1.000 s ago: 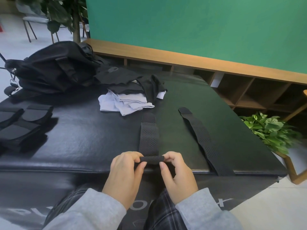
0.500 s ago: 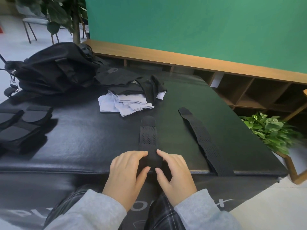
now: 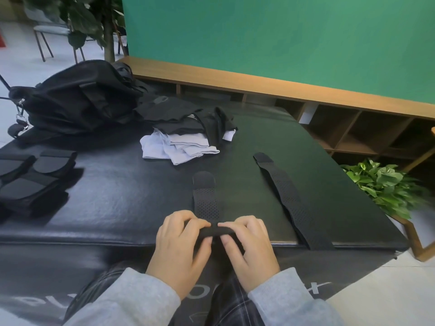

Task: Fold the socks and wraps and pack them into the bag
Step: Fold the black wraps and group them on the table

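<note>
Black perforated wrap at the bench's near edge: your left hand and right hand pinch its rolled end, hiding it; front-panel lettering is cut off.

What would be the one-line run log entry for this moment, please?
step: rolling wrap | left hand and right hand: both pinching rolled end | second wrap: flat, untouched | socks: piled | bag: far left

We took it for a gym or studio: a black padded vinyl mat, low wooden cubby shelving, and a green backdrop wall.
</note>
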### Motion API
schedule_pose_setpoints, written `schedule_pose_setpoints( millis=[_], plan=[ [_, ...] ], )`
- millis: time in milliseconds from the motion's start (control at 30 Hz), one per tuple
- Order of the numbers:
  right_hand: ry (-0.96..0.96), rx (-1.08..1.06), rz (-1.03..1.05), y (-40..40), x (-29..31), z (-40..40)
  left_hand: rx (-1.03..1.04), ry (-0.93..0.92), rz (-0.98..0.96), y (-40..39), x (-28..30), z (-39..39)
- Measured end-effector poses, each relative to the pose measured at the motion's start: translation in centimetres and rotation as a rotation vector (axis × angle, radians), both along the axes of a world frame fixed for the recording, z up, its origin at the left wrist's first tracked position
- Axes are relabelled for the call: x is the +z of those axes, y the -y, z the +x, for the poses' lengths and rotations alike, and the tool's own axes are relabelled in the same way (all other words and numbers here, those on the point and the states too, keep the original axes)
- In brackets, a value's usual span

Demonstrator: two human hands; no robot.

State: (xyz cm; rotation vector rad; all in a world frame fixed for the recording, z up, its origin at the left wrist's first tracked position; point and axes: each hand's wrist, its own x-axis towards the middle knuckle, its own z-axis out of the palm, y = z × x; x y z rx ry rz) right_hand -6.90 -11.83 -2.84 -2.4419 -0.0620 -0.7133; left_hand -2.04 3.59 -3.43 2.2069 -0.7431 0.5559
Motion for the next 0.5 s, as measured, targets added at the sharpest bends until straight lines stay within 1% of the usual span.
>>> schedule_pose_setpoints(
  millis=[100,167,233,267,333,500],
  plan=[
    [0.023,0.003,0.026,-0.2,0.6,-0.2,-0.04,-0.06,-0.013,0.0,0.6,-0.2],
    [-0.022,-0.003,0.088,-0.3,1.1,-0.4,-0.022,-0.175,-0.041,0.1,1.2,-0.4],
    [-0.078,-0.043,0.184,-0.4,1.4,-0.7,-0.004,-0.301,-0.119,0.2,1.5,-0.6],
    [-0.081,-0.064,0.233,-0.5,1.4,-0.9,0.004,-0.318,-0.147,0.3,1.3,-0.6],
    [-0.067,-0.103,0.282,-0.3,1.1,-1.0,0.019,-0.288,-0.157,0.3,1.1,-0.6],
    [-0.034,-0.139,0.32,-0.4,1.0,-1.0,-0.009,-0.156,-0.092,0.0,0.5,-0.3]
  ],
)
